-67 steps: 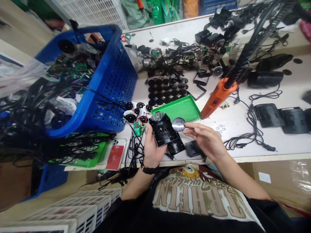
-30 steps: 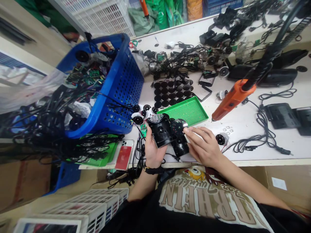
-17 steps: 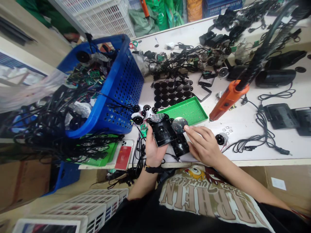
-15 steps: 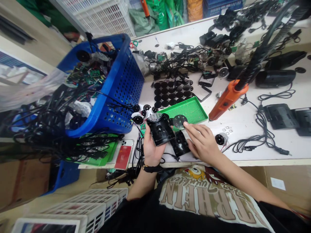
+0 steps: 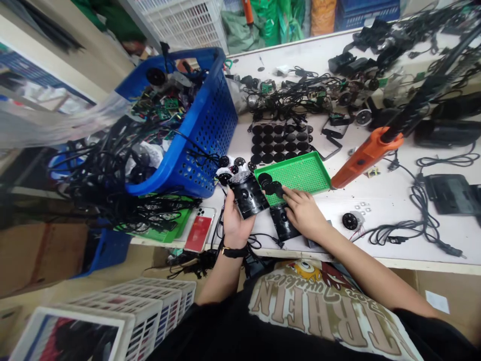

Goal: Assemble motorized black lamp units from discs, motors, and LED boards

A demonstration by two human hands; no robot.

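Note:
My left hand [image 5: 237,220] is wrapped round a black plastic housing [image 5: 248,196], its glossy face up. A whitish round piece [image 5: 239,175] shows at its upper edge. My right hand [image 5: 305,213] reaches over the near edge of the green perforated tray [image 5: 310,173], fingers stretched out. Its fingertips are at a thin black disc [image 5: 278,189], which lies against several similar discs [image 5: 265,180] in the tray's left part. Under and beside my right palm, a second black housing [image 5: 282,223] lies on the table, partly covered by the hand.
A blue basket [image 5: 210,135] heaped with circuit boards and cables stands at left. Behind the tray lie rows of black discs [image 5: 278,145]. An orange tool [image 5: 364,158] hangs at right. Near the front edge are a phone [image 5: 200,229] and a coiled cable [image 5: 413,220].
The disc at my right fingertips has come down beside the other discs in the tray. My left hand still holds the housing. The whole view has shifted slightly.

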